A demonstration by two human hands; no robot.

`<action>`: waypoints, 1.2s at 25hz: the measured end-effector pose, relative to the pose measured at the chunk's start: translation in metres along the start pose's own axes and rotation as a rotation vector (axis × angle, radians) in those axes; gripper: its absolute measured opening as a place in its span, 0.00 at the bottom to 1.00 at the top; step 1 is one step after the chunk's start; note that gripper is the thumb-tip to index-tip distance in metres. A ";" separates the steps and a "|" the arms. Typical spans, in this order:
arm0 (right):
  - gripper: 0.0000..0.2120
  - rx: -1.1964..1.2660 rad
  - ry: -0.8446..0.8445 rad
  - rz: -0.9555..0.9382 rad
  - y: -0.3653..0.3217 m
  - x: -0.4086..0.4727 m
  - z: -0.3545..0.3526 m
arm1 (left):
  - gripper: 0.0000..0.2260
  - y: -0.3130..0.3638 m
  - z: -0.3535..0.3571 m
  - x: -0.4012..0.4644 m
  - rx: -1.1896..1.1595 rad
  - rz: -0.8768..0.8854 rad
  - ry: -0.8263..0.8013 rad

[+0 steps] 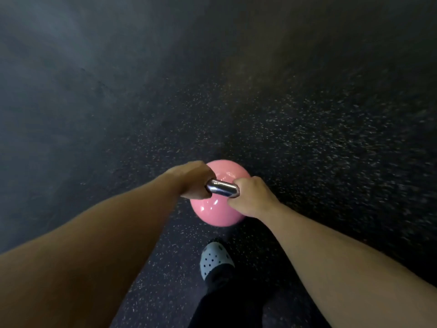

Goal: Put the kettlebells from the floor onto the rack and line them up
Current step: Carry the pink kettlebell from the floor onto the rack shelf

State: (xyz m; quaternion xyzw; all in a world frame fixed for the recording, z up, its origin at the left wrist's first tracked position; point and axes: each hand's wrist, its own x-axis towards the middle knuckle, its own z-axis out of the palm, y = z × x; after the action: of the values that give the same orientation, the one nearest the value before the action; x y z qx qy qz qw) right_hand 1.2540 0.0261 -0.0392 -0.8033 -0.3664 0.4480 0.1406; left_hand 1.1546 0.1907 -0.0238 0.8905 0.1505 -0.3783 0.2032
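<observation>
A pink kettlebell (pixel 218 210) with a shiny chrome handle (pixel 222 187) hangs below me, over the dark floor. My left hand (pixel 191 178) grips the left end of the handle. On the right end, my right hand (pixel 250 197) is closed around the same bar. Both arms reach straight down to it. Whether the bell touches the floor I cannot tell. No rack and no other kettlebell shows in the head view.
Dark speckled rubber floor (pixel 307 138) fills the view and is blurred by motion. My foot in a pale perforated clog (pixel 216 259) stands just behind the kettlebell, with a dark trouser leg (pixel 231 301) above it.
</observation>
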 end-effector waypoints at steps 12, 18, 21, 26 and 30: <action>0.05 0.079 0.419 0.451 0.304 -0.276 -0.144 | 0.08 0.450 -0.023 0.079 0.309 0.460 -0.005; 0.08 0.193 0.664 0.648 0.430 -0.461 -0.207 | 0.07 0.708 -0.040 0.067 0.587 0.730 -0.018; 0.10 0.300 0.765 0.715 0.485 -0.560 -0.227 | 0.07 0.838 -0.036 0.052 0.716 0.915 0.006; 0.13 0.244 0.957 0.918 0.567 -0.692 -0.237 | 0.06 1.017 -0.010 0.025 0.860 1.218 0.101; 0.13 0.276 1.050 1.061 0.612 -0.778 -0.248 | 0.06 1.131 0.015 0.015 0.910 1.404 0.125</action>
State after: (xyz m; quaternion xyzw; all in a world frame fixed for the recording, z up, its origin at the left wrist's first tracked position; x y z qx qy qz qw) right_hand 1.4851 -0.9279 0.2396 -0.9547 0.2436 0.0560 0.1616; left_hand 1.6326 -0.8015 0.2358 0.7916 -0.5952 -0.1378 0.0034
